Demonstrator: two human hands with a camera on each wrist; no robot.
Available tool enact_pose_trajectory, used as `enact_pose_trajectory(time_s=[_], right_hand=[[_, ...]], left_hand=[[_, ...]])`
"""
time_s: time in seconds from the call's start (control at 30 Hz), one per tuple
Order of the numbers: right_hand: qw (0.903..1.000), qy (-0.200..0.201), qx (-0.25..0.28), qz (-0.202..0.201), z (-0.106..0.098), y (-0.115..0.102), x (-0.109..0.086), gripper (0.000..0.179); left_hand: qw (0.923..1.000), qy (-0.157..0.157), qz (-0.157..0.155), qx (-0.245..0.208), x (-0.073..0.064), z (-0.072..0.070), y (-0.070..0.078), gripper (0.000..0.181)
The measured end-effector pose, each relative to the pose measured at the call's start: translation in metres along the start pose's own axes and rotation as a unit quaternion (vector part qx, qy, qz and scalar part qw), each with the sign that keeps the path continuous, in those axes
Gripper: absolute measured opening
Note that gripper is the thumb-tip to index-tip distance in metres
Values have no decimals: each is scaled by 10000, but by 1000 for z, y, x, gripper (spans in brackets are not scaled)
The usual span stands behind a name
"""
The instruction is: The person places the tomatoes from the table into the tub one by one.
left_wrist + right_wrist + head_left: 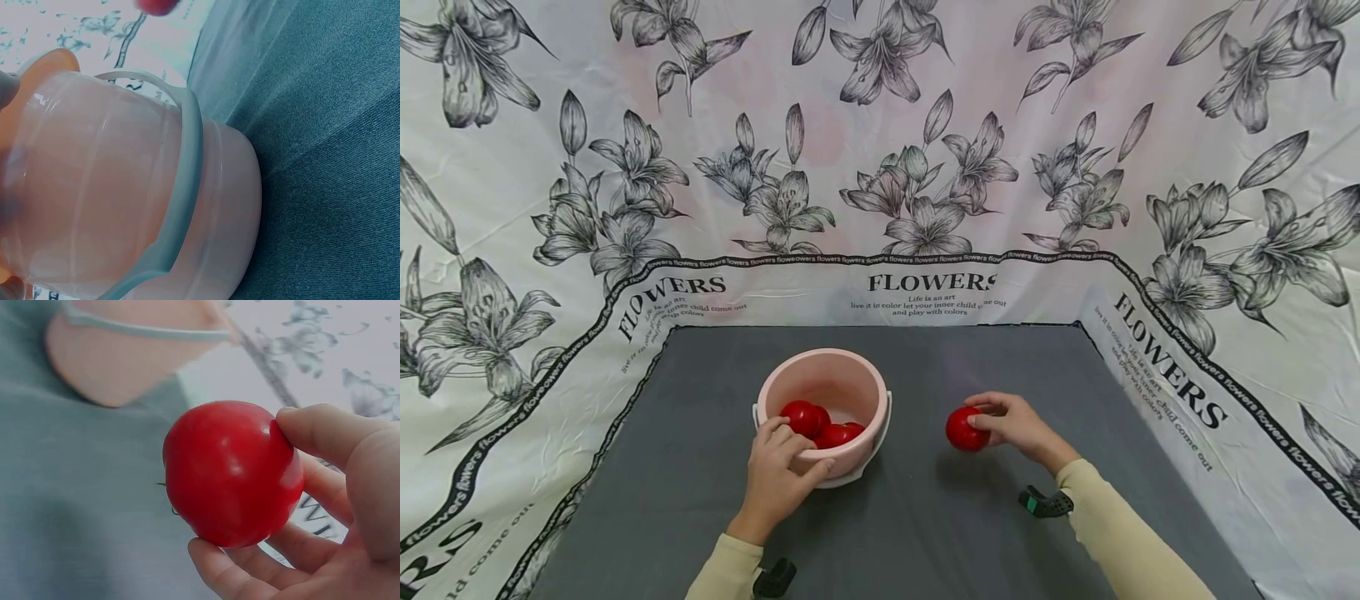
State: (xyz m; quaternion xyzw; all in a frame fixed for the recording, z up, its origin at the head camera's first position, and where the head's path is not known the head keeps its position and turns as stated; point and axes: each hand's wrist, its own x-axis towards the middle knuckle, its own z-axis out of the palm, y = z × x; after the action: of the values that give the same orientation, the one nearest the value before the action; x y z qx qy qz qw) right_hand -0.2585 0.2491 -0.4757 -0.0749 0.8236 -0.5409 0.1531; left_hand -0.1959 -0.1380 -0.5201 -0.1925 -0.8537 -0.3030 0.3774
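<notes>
A pink bucket (865, 387) with a white handle (187, 175) stands on the table, several red tomatoes (805, 418) inside it. My left hand (778, 471) grips the bucket's near-left rim, its fingers spread along the edge. To the right of the bucket, my right hand (1018, 425) holds another tomato (231, 475) between thumb and fingers. This tomato hangs above the table, with a shadow beneath it. A bit of green stem shows on its side in the right wrist view.
The dark grey tabletop (700, 400) lies under both hands. White cloth (880, 183) printed with black flowers and lettering rises behind the table and along its sides. Each wrist carries a black strap (1047, 502).
</notes>
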Motion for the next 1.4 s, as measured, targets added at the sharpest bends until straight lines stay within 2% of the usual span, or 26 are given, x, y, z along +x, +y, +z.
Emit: enact_pose_trajectory(time_s=[0.23, 0.43, 0.7, 0.93, 1.2, 1.4], right_hand=[[9995, 273, -15, -137, -22, -44, 15, 52], [9991, 219, -38, -351, -17, -86, 31, 52], [9969, -71, -367, -687, 21, -128, 47, 44], [9921, -383, -578, -1044, 64, -153, 59, 43], [9838, -852, -803, -1361, 107, -157, 64, 39], [9805, -951, -952, -1431, 128, -153, 66, 38]], left_hand=[[10000, -8, -13, 9, 0, 0, -1, 23], [10000, 29, 67, 45, -1, 1, -2, 22], [9998, 77, 155, 65, -1, 1, -2, 21], [10000, 35, 75, 42, -1, -1, -1, 23], [10000, -14, 48, 58, 0, 0, -1, 24], [9999, 13, 115, 27, -1, 1, -3, 22]])
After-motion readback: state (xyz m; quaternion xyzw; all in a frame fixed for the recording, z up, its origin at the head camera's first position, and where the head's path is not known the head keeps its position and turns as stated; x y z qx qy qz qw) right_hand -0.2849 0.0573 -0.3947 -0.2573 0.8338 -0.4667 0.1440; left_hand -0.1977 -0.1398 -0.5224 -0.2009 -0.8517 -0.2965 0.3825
